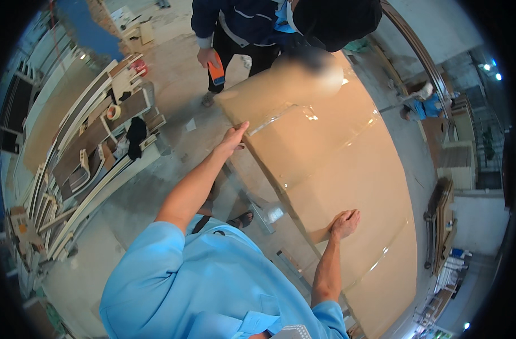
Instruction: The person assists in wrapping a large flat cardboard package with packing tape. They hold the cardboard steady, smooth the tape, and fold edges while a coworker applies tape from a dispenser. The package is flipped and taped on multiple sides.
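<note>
A long, flat cardboard-wrapped package (359, 181) lies in front of me, with strips of shiny clear tape (274, 119) across it. My left hand (234, 139) is at its near left edge, thumb on the upper side and fingers curled round the rim. Over the package's top, closer to me, is my right hand (345, 224), its fingers curled in. Whatever those fingers hold, if anything, is hidden. Across the package a person in a dark jacket (249, 20) bends over it, a flat orange object (216, 72) in one hand.
Stacked boards and frame pieces (94, 152) fill the left side, with a tape roll (113, 112) and a black cloth (136, 135) on top. Under the package's near edge shows a metal support (258, 212). Panels (440, 226) lean at the right wall.
</note>
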The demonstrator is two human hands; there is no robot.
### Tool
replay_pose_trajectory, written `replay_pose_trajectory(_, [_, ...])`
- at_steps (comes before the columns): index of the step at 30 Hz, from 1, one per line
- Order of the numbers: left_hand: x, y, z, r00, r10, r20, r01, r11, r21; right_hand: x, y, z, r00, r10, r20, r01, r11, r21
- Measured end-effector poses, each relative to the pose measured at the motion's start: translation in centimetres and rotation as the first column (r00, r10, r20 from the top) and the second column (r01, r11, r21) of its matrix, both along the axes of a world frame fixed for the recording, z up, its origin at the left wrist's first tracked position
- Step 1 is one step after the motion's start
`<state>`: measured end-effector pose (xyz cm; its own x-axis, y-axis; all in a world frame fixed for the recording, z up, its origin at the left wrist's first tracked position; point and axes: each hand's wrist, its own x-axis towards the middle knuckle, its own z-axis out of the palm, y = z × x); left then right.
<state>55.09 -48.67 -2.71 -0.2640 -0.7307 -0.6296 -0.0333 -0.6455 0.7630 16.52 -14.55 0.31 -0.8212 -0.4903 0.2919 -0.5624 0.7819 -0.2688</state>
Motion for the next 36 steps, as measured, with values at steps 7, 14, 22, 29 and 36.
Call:
replay_pose_trajectory(7, [-0.1,0.2,-0.4,0.999,0.029,-0.018,-0.028,0.999,0.015,0.0,0.0,0.2,1.000,0.008,0.007,-0.008,1.000,-0.006])
replay_pose_trajectory(14, [-1.0,2.1,-1.2,0.999,0.017,-0.045,-0.016,0.999,0.034,-0.5,0.3,-0.6,1.000,0.010,-0.002,-0.010,1.000,-0.028])
replay_pose_trajectory(22, [-1.0,2.2,-1.8,0.998,-0.003,-0.060,0.005,0.999,0.035,-0.9,0.5,-0.8,0.999,0.027,-0.018,-0.027,1.000,-0.008])
replay_pose_trajectory(29, [-1.2,2.4,-1.4,0.998,0.022,-0.063,-0.020,0.999,0.036,-1.0,0.6,-0.9,1.000,0.020,-0.009,-0.019,1.000,0.015])
replay_pose_trajectory(36, [-1.1,2.4,-1.5,0.997,0.010,-0.071,-0.008,1.000,0.029,-0.9,0.6,-0.9,1.000,0.024,-0.010,-0.023,1.000,0.016])
